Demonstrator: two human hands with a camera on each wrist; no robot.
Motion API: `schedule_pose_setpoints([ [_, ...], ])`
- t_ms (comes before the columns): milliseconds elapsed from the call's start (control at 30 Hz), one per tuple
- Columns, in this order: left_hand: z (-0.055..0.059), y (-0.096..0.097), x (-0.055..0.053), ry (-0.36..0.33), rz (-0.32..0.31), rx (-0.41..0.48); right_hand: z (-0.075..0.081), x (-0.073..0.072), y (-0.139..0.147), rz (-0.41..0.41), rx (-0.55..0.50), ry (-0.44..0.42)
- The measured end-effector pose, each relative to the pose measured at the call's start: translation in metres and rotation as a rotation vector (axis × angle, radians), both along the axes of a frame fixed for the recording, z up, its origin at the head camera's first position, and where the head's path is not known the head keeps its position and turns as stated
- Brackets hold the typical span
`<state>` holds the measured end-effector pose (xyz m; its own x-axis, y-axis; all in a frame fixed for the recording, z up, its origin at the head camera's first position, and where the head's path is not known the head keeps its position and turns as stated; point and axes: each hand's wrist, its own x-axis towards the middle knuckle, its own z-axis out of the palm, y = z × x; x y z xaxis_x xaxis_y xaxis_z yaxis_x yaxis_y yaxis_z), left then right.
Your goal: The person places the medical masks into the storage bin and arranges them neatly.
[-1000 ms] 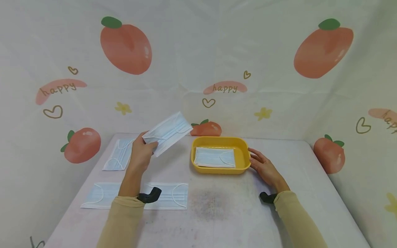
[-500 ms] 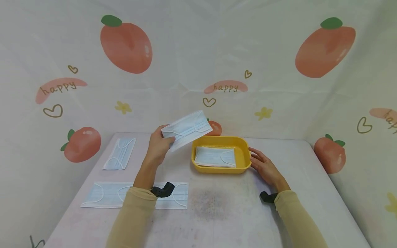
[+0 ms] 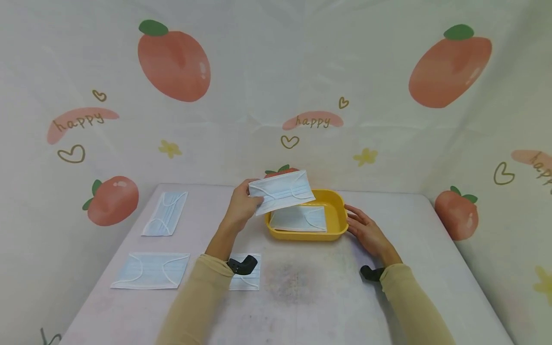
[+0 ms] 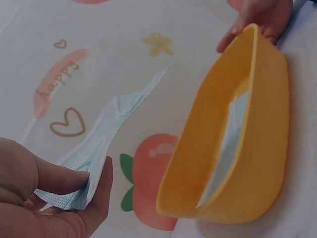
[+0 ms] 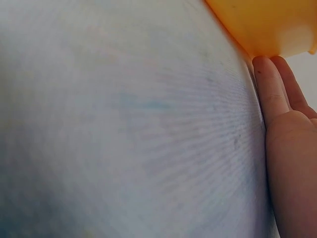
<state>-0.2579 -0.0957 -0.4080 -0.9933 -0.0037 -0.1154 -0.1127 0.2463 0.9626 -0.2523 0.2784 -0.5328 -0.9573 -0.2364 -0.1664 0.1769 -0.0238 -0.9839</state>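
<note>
My left hand (image 3: 245,205) pinches a light blue face mask (image 3: 284,188) by its left end, thumb on top, as the left wrist view also shows. The mask hangs above the left part of a yellow tray (image 3: 336,211) and overlaps its back rim in the head view. Inside the tray lies another face mask (image 3: 302,220), flat against the left side. At the tray's right end my right hand (image 3: 368,235) rests with relaxed fingers, fingertips against the outer wall; the right wrist view shows them touching the yellow plastic (image 5: 277,29).
One face mask (image 3: 166,214) lies slanted at the table's back left. Another mask (image 3: 151,271) lies nearer the front left, and a third (image 3: 252,273) is partly covered by my left forearm. A printed cloth backdrop (image 3: 241,96) rises behind the table (image 3: 302,306).
My left hand has carried its mask rightward, from over the table's left side to over the tray, and lowered it a little. The right hand and the tray stay in place.
</note>
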Motion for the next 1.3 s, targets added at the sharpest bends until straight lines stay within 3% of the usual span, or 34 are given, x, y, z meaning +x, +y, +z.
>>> schedule_pose_setpoints([
  [233,-0.010,0.016,-0.007,-0.021,-0.029,0.006,-0.001,0.000,0.000,-0.003,-0.017,0.001],
  [500,-0.017,0.036,-0.011,-0.069,-0.015,0.021,0.000,0.000,0.000,0.009,-0.009,0.005],
  [667,-0.023,0.046,-0.013,-0.088,-0.016,-0.013,0.001,0.001,-0.001,0.000,-0.003,-0.006],
  [933,-0.038,0.053,-0.017,-0.072,-0.031,-0.085,0.000,0.000,0.000,-0.012,0.013,-0.017],
  [1300,-0.046,0.057,-0.017,-0.066,-0.039,-0.125,0.001,0.001,-0.001,-0.009,0.012,-0.006],
])
